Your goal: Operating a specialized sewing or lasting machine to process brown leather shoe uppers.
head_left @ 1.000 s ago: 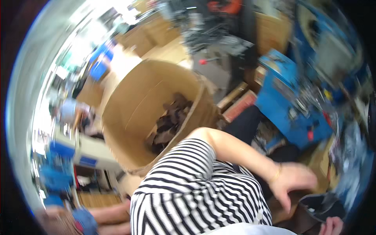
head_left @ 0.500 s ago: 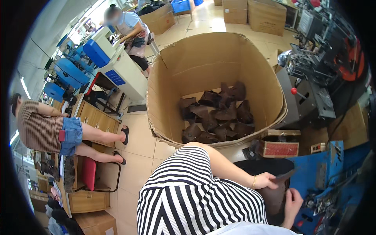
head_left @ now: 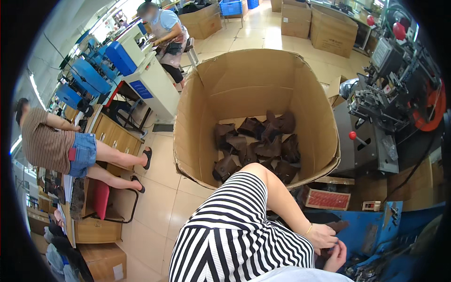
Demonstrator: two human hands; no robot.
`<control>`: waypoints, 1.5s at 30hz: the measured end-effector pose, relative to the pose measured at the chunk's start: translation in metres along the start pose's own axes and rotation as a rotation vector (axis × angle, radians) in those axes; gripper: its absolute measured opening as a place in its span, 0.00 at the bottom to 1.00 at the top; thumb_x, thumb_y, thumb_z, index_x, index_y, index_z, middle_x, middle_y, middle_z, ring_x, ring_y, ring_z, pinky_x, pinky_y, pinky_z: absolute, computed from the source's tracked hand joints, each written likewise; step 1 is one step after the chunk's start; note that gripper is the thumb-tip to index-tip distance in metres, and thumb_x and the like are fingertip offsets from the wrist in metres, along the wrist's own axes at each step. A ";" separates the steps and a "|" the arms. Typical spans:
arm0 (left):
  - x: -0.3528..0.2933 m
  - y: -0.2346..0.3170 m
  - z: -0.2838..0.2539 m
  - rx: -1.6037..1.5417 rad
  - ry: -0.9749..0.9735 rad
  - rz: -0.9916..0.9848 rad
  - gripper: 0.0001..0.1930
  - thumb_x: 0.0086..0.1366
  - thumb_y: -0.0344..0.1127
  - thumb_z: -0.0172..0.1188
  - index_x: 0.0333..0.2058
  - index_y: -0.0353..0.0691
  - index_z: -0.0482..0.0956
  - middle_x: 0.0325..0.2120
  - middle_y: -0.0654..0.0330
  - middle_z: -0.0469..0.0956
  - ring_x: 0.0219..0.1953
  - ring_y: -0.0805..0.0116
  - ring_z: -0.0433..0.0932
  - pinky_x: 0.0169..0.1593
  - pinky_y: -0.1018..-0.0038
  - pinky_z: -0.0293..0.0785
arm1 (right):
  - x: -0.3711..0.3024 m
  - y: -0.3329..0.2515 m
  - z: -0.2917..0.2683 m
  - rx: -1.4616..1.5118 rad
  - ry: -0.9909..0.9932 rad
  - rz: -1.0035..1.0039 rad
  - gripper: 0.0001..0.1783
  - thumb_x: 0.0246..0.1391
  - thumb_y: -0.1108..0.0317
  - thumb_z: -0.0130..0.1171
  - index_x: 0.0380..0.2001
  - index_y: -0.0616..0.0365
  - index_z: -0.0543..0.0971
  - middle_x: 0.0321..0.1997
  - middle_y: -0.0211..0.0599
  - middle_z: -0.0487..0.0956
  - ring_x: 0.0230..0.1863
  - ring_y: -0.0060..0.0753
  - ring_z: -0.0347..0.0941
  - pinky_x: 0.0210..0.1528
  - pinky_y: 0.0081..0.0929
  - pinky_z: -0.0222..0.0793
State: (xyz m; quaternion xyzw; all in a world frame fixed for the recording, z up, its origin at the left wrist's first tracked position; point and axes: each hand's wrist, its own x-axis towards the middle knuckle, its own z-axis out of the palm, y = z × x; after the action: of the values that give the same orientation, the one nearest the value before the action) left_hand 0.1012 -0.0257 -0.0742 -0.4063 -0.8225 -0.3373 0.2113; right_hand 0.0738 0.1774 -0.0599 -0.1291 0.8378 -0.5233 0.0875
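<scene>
At the lower right, my left hand (head_left: 323, 236), with a bracelet at its wrist, is closed on a dark brown leather piece (head_left: 339, 225). One end of the piece sticks out beyond the fingers, and the rest is mostly hidden by my hands and striped sleeve. Close below, my right hand (head_left: 336, 258) has its fingers bent in against the same piece, near the left fingertips. A large open cardboard box (head_left: 253, 70) stands ahead of me. Several brown leather shoe uppers (head_left: 268, 145) lie loose on its bottom.
Blue machine bench (head_left: 364, 232) beside my hands; dark machine with a red-knobbed lever (head_left: 353, 136) further right. A red-fronted carton (head_left: 327, 199) sits by the box. One person (head_left: 47, 143) stands at left beside a red chair (head_left: 101, 199); another (head_left: 169, 35) works at far left.
Both hands have moved slightly left and closer together, and the brown piece is now more folded and covered. My left arm has bent further over it. The view has shifted a little.
</scene>
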 end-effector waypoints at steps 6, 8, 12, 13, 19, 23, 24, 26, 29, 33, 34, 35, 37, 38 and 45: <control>0.008 -0.029 -0.030 0.194 -0.472 0.127 0.23 0.54 0.58 0.59 0.35 0.43 0.82 0.24 0.59 0.77 0.34 0.55 0.76 0.33 0.63 0.72 | -0.005 0.033 -0.016 -0.204 -0.258 -0.363 0.08 0.56 0.76 0.52 0.32 0.68 0.80 0.39 0.45 0.80 0.44 0.38 0.74 0.51 0.29 0.67; 0.025 -0.036 -0.029 0.017 -0.275 0.530 0.20 0.54 0.54 0.59 0.33 0.42 0.81 0.24 0.58 0.77 0.34 0.56 0.77 0.32 0.64 0.72 | 0.001 0.036 -0.008 -0.121 -0.141 -0.291 0.07 0.55 0.77 0.52 0.29 0.69 0.78 0.36 0.45 0.79 0.41 0.37 0.73 0.48 0.30 0.67; 0.031 -0.037 0.017 -0.364 -0.608 0.324 0.12 0.55 0.43 0.58 0.27 0.40 0.78 0.24 0.53 0.77 0.34 0.47 0.78 0.33 0.54 0.71 | 0.002 0.044 0.002 -0.073 -0.082 -0.246 0.08 0.55 0.76 0.50 0.26 0.69 0.76 0.38 0.46 0.79 0.42 0.40 0.72 0.48 0.31 0.66; 0.035 -0.038 0.011 -0.399 -0.700 0.295 0.11 0.55 0.41 0.58 0.27 0.39 0.77 0.25 0.51 0.77 0.33 0.46 0.77 0.33 0.53 0.70 | 0.003 0.037 0.002 -0.071 -0.085 -0.243 0.08 0.55 0.76 0.50 0.26 0.69 0.76 0.38 0.46 0.79 0.42 0.40 0.72 0.48 0.31 0.66; 0.020 -0.046 0.012 -0.598 -0.609 0.300 0.12 0.55 0.41 0.58 0.22 0.37 0.75 0.24 0.49 0.76 0.30 0.46 0.75 0.30 0.53 0.67 | 0.002 0.034 -0.006 -0.194 -0.117 -0.582 0.10 0.59 0.72 0.48 0.38 0.66 0.76 0.50 0.50 0.75 0.53 0.46 0.70 0.57 0.37 0.63; 0.018 -0.040 0.013 -0.643 -0.242 0.227 0.13 0.52 0.41 0.63 0.19 0.39 0.73 0.21 0.55 0.75 0.27 0.51 0.75 0.29 0.58 0.68 | -0.003 0.052 -0.014 -0.182 -0.031 -0.712 0.13 0.60 0.70 0.48 0.44 0.65 0.75 0.56 0.51 0.72 0.57 0.49 0.68 0.61 0.39 0.61; 0.017 -0.038 0.014 -0.633 -0.156 0.099 0.13 0.50 0.41 0.66 0.19 0.39 0.75 0.22 0.55 0.76 0.28 0.52 0.76 0.29 0.59 0.69 | -0.001 0.026 -0.014 -0.247 -0.095 -0.518 0.17 0.60 0.69 0.49 0.51 0.63 0.71 0.60 0.51 0.68 0.60 0.53 0.65 0.63 0.41 0.59; 0.019 -0.038 0.021 -0.692 -0.046 -0.123 0.13 0.45 0.39 0.72 0.22 0.38 0.79 0.22 0.56 0.78 0.28 0.55 0.77 0.30 0.63 0.70 | 0.004 0.021 -0.011 -0.373 -0.169 -0.599 0.21 0.53 0.72 0.54 0.52 0.63 0.71 0.59 0.50 0.69 0.60 0.53 0.65 0.64 0.42 0.56; 0.014 -0.033 0.024 -0.779 -0.051 -0.248 0.12 0.42 0.36 0.74 0.22 0.37 0.80 0.20 0.57 0.77 0.27 0.57 0.77 0.30 0.65 0.70 | 0.006 0.028 -0.029 -0.437 -0.356 -0.743 0.27 0.49 0.72 0.58 0.54 0.63 0.70 0.58 0.48 0.70 0.60 0.48 0.65 0.63 0.39 0.57; 0.018 -0.022 0.022 -0.847 -0.129 -0.404 0.12 0.42 0.35 0.74 0.21 0.35 0.80 0.21 0.56 0.77 0.27 0.61 0.76 0.30 0.67 0.69 | -0.007 0.023 -0.037 -0.314 -0.415 -0.617 0.30 0.47 0.69 0.60 0.55 0.65 0.69 0.56 0.47 0.72 0.58 0.41 0.68 0.61 0.34 0.60; 0.024 -0.021 0.024 -0.904 -0.116 -0.418 0.13 0.42 0.35 0.74 0.22 0.34 0.80 0.20 0.56 0.77 0.26 0.61 0.76 0.30 0.68 0.70 | -0.012 0.022 -0.038 -0.241 -0.375 -0.504 0.31 0.47 0.68 0.60 0.55 0.65 0.69 0.55 0.46 0.72 0.57 0.40 0.68 0.60 0.33 0.61; 0.033 -0.018 0.027 -0.904 -0.077 -0.412 0.14 0.42 0.35 0.74 0.24 0.33 0.80 0.21 0.55 0.78 0.26 0.62 0.77 0.30 0.69 0.70 | -0.020 0.022 -0.040 -0.167 -0.326 -0.386 0.32 0.46 0.67 0.61 0.56 0.66 0.68 0.55 0.46 0.72 0.57 0.39 0.68 0.60 0.33 0.61; 0.051 -0.013 0.026 -1.026 -0.080 -0.595 0.15 0.42 0.35 0.74 0.26 0.34 0.80 0.22 0.54 0.78 0.27 0.62 0.77 0.32 0.69 0.71 | -0.042 0.019 -0.049 -0.024 -0.232 -0.141 0.34 0.46 0.64 0.61 0.56 0.66 0.68 0.54 0.45 0.73 0.56 0.36 0.68 0.59 0.32 0.62; 0.063 -0.010 0.033 -1.037 -0.081 -0.582 0.14 0.44 0.36 0.73 0.26 0.35 0.80 0.23 0.54 0.79 0.27 0.63 0.77 0.32 0.70 0.72 | -0.067 0.017 -0.058 0.043 -0.117 0.013 0.35 0.45 0.63 0.62 0.56 0.66 0.67 0.54 0.44 0.73 0.56 0.35 0.68 0.59 0.31 0.62; 0.099 0.002 -0.009 -0.714 -0.975 -0.341 0.19 0.59 0.49 0.64 0.37 0.37 0.80 0.32 0.53 0.80 0.35 0.63 0.79 0.39 0.68 0.74 | -0.061 -0.011 -0.097 0.209 -0.454 -0.102 0.37 0.35 0.53 0.71 0.48 0.65 0.74 0.51 0.39 0.75 0.59 0.40 0.68 0.72 0.49 0.38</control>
State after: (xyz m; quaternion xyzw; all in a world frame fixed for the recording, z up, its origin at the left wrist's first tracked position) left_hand 0.0462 0.0210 -0.0055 -0.4218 -0.7144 -0.3960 -0.3935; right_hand 0.1057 0.2747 -0.0070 -0.2758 0.7303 -0.5685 0.2597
